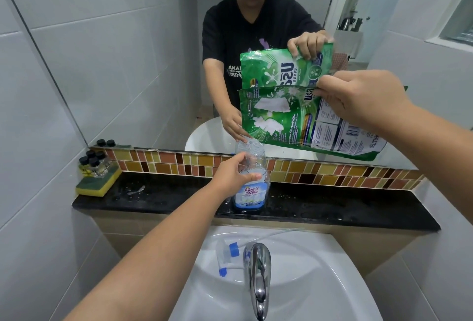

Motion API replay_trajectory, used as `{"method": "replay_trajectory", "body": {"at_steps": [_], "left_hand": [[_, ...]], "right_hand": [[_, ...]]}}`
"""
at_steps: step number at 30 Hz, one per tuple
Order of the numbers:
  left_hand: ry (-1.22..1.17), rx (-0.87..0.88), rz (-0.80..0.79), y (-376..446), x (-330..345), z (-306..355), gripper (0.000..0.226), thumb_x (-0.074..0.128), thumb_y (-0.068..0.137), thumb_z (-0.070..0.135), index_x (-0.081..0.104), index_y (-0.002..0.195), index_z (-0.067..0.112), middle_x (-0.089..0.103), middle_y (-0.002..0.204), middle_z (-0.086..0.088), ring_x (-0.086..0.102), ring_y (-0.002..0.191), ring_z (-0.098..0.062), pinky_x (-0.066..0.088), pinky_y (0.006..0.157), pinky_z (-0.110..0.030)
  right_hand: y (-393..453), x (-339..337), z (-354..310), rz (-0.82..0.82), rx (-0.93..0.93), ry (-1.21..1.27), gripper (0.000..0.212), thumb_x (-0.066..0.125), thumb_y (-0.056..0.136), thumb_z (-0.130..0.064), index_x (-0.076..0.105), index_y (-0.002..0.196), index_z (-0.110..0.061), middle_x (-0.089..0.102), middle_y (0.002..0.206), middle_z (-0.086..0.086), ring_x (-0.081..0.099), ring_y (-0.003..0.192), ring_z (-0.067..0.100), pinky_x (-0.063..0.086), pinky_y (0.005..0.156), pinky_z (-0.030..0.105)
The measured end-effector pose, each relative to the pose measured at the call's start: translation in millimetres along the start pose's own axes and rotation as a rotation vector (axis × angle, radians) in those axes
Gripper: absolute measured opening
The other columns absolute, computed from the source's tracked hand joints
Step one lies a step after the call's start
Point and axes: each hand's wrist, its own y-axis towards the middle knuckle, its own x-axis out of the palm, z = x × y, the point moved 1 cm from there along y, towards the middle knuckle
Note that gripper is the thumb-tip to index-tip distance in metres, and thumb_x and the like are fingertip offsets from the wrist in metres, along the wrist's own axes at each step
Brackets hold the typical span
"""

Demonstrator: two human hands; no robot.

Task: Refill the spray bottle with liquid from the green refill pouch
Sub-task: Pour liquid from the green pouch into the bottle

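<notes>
Left hand [231,174] wrapped round clear plastic spray bottle [252,179], capless, upright on black stone ledge [332,208] at far side of white sink [294,282]. Right hand [358,97] pinching green foil refill pouch [294,121], tilted, low corner just above bottle mouth. Blue-white sprayer head [227,256] lying on sink, left of chrome tap [258,277].

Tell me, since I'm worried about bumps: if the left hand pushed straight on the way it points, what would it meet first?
The left hand already grips the spray bottle; beyond that, probably the tiled strip under the mirror, though depth is unclear.
</notes>
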Motion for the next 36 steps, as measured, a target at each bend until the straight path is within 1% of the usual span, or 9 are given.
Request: {"method": "replay_trajectory", "body": {"at_steps": [8, 10, 13, 17, 20, 23, 27, 31, 36], "left_hand": [[0.006, 0.003, -0.003, -2.8, -0.6, 2.7, 0.038, 0.082, 0.081, 0.031, 0.060, 0.113, 0.033, 0.065, 0.114, 0.009, 0.060, 0.102, -0.010, 0.050, 0.070, -0.024], [0.022, 0.018, 0.006, -3.2, -0.2, 1.9, 0.036, 0.082, 0.081, 0.033, 0.061, 0.110, 0.032, 0.066, 0.113, 0.009, 0.060, 0.102, -0.011, 0.048, 0.073, -0.026], [0.023, 0.012, 0.006, -2.7, 0.1, 2.4, 0.038, 0.082, 0.080, 0.034, 0.061, 0.112, 0.031, 0.066, 0.117, 0.006, 0.060, 0.108, -0.015, 0.051, 0.080, -0.031], [0.017, 0.005, 0.004, -2.8, 0.3, 2.6, 0.035, 0.082, 0.081, 0.032, 0.061, 0.109, 0.033, 0.066, 0.118, 0.008, 0.060, 0.110, -0.015, 0.055, 0.088, -0.038], [0.011, 0.005, 0.002, -3.9, -0.1, 3.5, 0.035, 0.082, 0.081, 0.032, 0.061, 0.109, 0.034, 0.067, 0.117, 0.008, 0.061, 0.109, -0.014, 0.055, 0.082, -0.033], [0.007, -0.005, 0.000, -4.7, -0.3, 5.5, 0.034, 0.082, 0.081, 0.031, 0.060, 0.108, 0.035, 0.066, 0.117, 0.008, 0.061, 0.107, -0.013, 0.055, 0.077, -0.031], [0.016, -0.009, 0.005, -5.1, -0.2, 5.8, 0.034, 0.082, 0.081, 0.032, 0.060, 0.106, 0.036, 0.066, 0.118, 0.008, 0.061, 0.109, -0.015, 0.058, 0.085, -0.039], [0.014, -0.021, 0.003, -5.6, -0.5, 6.1, 0.036, 0.082, 0.081, 0.031, 0.061, 0.110, 0.034, 0.066, 0.120, 0.006, 0.061, 0.111, -0.016, 0.058, 0.088, -0.044], [0.028, -0.017, 0.006, -6.2, -1.0, 7.2, 0.037, 0.082, 0.081, 0.031, 0.060, 0.111, 0.034, 0.065, 0.120, 0.007, 0.060, 0.112, -0.016, 0.057, 0.088, -0.042]], "right_hand": [[0.4, 3.9, 2.8, 0.018, 0.009, -0.020, 0.038, 0.036, 0.103, -0.030, 0.061, 0.091, -0.005, 0.059, 0.067, 0.013, 0.051, 0.049, 0.033, 0.042, 0.042, 0.031], [0.7, 4.3, 3.5, 0.030, 0.015, -0.021, 0.039, 0.036, 0.103, -0.032, 0.062, 0.091, -0.006, 0.059, 0.067, 0.012, 0.051, 0.049, 0.033, 0.039, 0.042, 0.028], [0.8, 4.4, 3.8, 0.031, 0.010, -0.015, 0.042, 0.033, 0.103, -0.034, 0.062, 0.091, -0.006, 0.060, 0.068, 0.012, 0.051, 0.049, 0.033, 0.038, 0.042, 0.029], [-0.4, 4.6, 2.7, 0.016, 0.004, -0.007, 0.045, 0.030, 0.102, -0.035, 0.064, 0.095, -0.007, 0.061, 0.070, 0.012, 0.053, 0.051, 0.034, 0.039, 0.043, 0.028], [-1.0, 5.0, 2.2, -0.016, 0.000, -0.019, 0.047, 0.028, 0.102, -0.036, 0.064, 0.096, -0.006, 0.061, 0.070, 0.012, 0.053, 0.052, 0.034, 0.036, 0.044, 0.028], [-0.5, 3.6, 2.9, -0.010, 0.003, -0.010, 0.044, 0.030, 0.102, -0.035, 0.062, 0.094, -0.006, 0.061, 0.070, 0.013, 0.053, 0.052, 0.034, 0.039, 0.043, 0.029], [0.2, 2.4, 2.5, -0.018, 0.000, -0.011, 0.044, 0.030, 0.102, -0.034, 0.062, 0.094, -0.005, 0.060, 0.070, 0.013, 0.052, 0.052, 0.033, 0.041, 0.043, 0.030], [0.8, 1.4, 1.4, -0.026, -0.003, -0.015, 0.044, 0.030, 0.103, -0.035, 0.061, 0.094, -0.006, 0.059, 0.070, 0.012, 0.051, 0.052, 0.032, 0.040, 0.043, 0.030], [1.3, 0.1, 1.1, -0.039, -0.007, -0.019, 0.042, 0.031, 0.103, -0.034, 0.061, 0.096, -0.006, 0.060, 0.071, 0.013, 0.053, 0.053, 0.034, 0.042, 0.044, 0.031]]}}
